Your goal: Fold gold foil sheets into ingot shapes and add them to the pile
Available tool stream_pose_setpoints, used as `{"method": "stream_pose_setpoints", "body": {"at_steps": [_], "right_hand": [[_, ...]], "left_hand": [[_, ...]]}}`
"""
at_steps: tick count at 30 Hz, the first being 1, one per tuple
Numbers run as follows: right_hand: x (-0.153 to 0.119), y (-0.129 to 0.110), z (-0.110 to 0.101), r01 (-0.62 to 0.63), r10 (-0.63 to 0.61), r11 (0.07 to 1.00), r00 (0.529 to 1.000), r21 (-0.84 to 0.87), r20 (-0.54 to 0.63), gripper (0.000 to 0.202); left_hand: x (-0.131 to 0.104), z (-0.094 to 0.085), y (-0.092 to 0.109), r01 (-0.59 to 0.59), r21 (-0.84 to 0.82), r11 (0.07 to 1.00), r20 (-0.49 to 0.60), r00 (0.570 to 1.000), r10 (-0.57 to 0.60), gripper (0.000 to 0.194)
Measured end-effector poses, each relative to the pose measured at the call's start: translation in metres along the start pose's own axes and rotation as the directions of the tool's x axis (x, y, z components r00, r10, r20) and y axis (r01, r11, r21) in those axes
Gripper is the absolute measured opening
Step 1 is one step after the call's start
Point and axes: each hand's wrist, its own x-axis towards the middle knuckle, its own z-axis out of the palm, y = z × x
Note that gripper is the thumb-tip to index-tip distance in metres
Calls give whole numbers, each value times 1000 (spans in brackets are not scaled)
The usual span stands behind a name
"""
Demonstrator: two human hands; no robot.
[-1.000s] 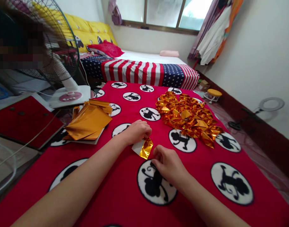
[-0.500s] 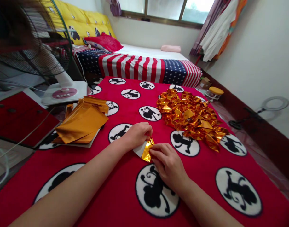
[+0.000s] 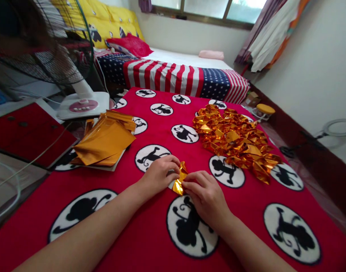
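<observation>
Between my two hands lies a small piece of gold foil paper (image 3: pixel 179 184), partly folded, with a bit of its pale underside showing at the left. My left hand (image 3: pixel 163 172) has its fingers bent around the left and far edge of the paper. From the right, my right hand (image 3: pixel 205 190) pinches the paper's near right edge between thumb and fingers. Beyond my right hand rests a heap of folded gold foil pieces (image 3: pixel 235 138). To the left of my left hand is a stack of flat gold foil sheets (image 3: pixel 106 139).
A red cloth with monkey roundels (image 3: pixel 127 226) covers the work surface. At the left stand a fan with a white base (image 3: pixel 85 105) and a dark red panel (image 3: pixel 28 132). A bed with a striped and starred cover (image 3: pixel 167 77) stands behind; a yellow stool (image 3: pixel 265 109) is at right.
My left hand has shifted from the paper's far edge toward its near left side. Less of the pale underside shows now. The whole view has swung slightly.
</observation>
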Motion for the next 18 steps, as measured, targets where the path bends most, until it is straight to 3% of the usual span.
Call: {"method": "stream_pose_setpoints", "body": {"at_steps": [3,9,18], "right_hand": [[-2,3,1,27,-27,999,1000,29,14,16],[0,7,2,17,-26,993,997,120,73,17],[3,8,2,56,-65,989,996,135,67,13]], "left_hand": [[0,-1,-3,-11,-11,1000,7,1000,11,11],[-5,-12,-5,-46,-24,999,123,991,49,11],[-5,-17,-6,-57,-48,997,183,981,65,15]]}}
